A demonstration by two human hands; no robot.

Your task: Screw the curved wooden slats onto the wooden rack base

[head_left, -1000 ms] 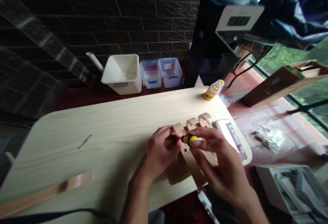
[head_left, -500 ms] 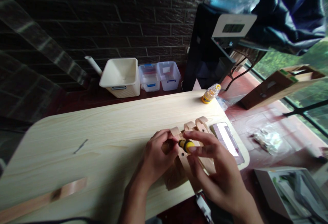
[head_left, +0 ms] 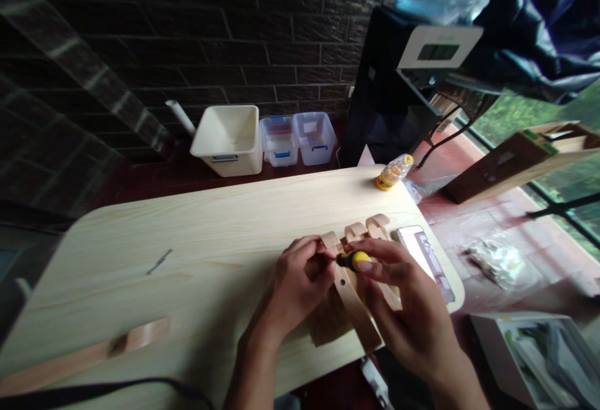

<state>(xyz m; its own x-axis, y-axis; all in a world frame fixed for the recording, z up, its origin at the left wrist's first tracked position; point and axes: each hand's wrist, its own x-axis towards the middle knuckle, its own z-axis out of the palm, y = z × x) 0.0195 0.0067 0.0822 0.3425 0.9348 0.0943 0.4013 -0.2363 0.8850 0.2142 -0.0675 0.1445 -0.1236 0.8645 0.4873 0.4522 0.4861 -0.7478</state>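
Observation:
In my right hand (head_left: 403, 279) is a small screwdriver (head_left: 354, 261) with a yellow and black handle, gripped between thumb and fingers and lying nearly level. Its tip points left, at the fingertips of my left hand (head_left: 300, 285). That hand is closed, pinching at the edge of a tan leather-like strap (head_left: 354, 307) with a dark hole and a curled far end. Whatever lies right at the tip is hidden by the fingers. Beside this strap, partly under my right hand, are more tan straps with curled ends (head_left: 377, 221). A brown piece (head_left: 330, 322) lies beneath them.
On the pale wooden table (head_left: 210, 222) are a phone (head_left: 424, 260), a clear bottle with yellow parts (head_left: 394, 172), a thin dark rod (head_left: 160, 261) and another tan strap (head_left: 89, 357). Bins (head_left: 227, 141) stand past the far edge. An open box (head_left: 539, 354) is at lower right.
The screwdriver has tipped further over toward level, so more of its black and yellow handle shows. Both hands stay at the same strap. The whole view has shifted slightly.

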